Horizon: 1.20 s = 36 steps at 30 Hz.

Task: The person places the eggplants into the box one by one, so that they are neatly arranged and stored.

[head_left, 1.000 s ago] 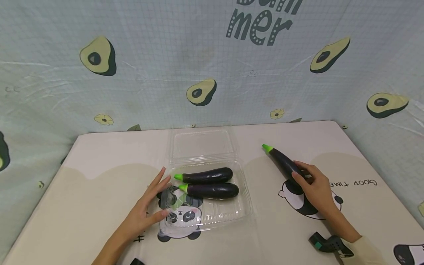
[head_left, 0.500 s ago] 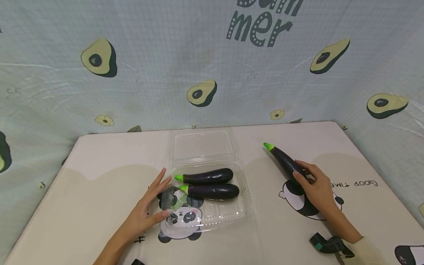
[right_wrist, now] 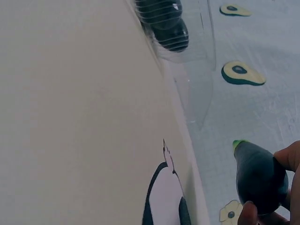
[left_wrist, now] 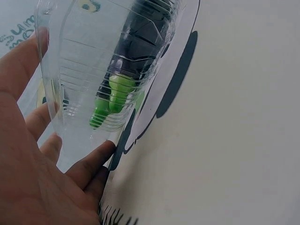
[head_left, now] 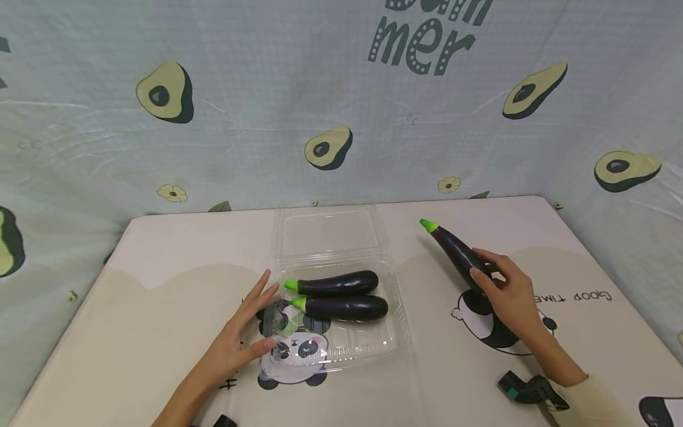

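Observation:
In the head view my right hand [head_left: 509, 296] grips the thick end of a dark purple eggplant [head_left: 455, 252], its bright green stem pointing to the far left. In the right wrist view, thumb and fingers curl round the rounded end of that eggplant [right_wrist: 260, 180]. Two similar eggplants, a rear one [head_left: 340, 284] and a front one [head_left: 351, 308], lie side by side in a clear plastic container [head_left: 368, 347], stems to the left. My left hand [head_left: 235, 341] rests at the container's left side with fingers spread. Its fingertips meet the clear wall in the left wrist view.
The container's clear lid [head_left: 328, 234] lies folded back behind it. The table [head_left: 176, 320] has a panda-printed cover, and a patterned cloth [head_left: 256, 77] hangs behind and along the sides. A black wrist device [head_left: 528, 391] sits by the right sleeve.
My right hand has raised the eggplant a little, its stem end moving up and slightly left. The left hand and the container hold their places; the head view has shifted slightly.

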{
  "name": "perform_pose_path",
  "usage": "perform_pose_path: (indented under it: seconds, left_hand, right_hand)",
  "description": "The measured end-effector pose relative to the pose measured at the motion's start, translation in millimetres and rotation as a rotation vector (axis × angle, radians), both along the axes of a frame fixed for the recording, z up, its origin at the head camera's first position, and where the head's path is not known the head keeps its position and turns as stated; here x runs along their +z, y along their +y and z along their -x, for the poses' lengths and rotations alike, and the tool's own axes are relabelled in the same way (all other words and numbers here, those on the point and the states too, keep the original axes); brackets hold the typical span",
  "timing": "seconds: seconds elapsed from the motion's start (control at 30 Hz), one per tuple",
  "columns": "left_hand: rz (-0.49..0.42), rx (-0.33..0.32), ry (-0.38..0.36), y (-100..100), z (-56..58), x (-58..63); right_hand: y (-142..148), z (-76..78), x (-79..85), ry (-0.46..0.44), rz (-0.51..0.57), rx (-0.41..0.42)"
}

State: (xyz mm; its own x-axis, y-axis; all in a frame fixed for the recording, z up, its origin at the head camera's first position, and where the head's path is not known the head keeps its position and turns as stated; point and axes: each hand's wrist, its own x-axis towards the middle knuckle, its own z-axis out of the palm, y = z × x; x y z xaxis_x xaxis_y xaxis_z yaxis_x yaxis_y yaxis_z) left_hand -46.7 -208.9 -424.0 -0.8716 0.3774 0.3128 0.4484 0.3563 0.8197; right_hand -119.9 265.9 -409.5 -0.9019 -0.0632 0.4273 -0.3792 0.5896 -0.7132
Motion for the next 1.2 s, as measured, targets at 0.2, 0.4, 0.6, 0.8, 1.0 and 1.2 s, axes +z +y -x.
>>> perform_pose_path:
  seconds: [0.2, 0.4, 0.6, 0.8, 1.0, 1.2]
  left_hand:
    - [0.0, 0.007, 0.002, 0, -0.2, -0.6]
    - [0.001, 0.007, 0.0, 0, -0.5, -0.8]
    - [-0.004, -0.001, -0.004, 0, 0.0, -1.2]
    - [0.011, 0.018, -0.011, 0, 0.2, -0.5]
    - [0.013, 0.024, -0.017, 0, -0.3, 0.6]
    - [0.011, 0.022, -0.022, 0, -0.4, 0.7]
  right_hand:
    - [-7, 2.8, 10.2, 0.024, 0.015, 0.047]
    - [-13, 5.6, 24.3, 0.045, 0.04, 0.057]
    - [-17, 8.1, 37.1, 0.064, 0.045, 0.056]
    - [-26, 9.3, 47.1, 0.072, 0.042, 0.083]
    - [-35, 9.2, 53.5, 0.072, 0.069, 0.128]
    - [-43, 9.0, 57.8, 0.095, 0.064, 0.167]
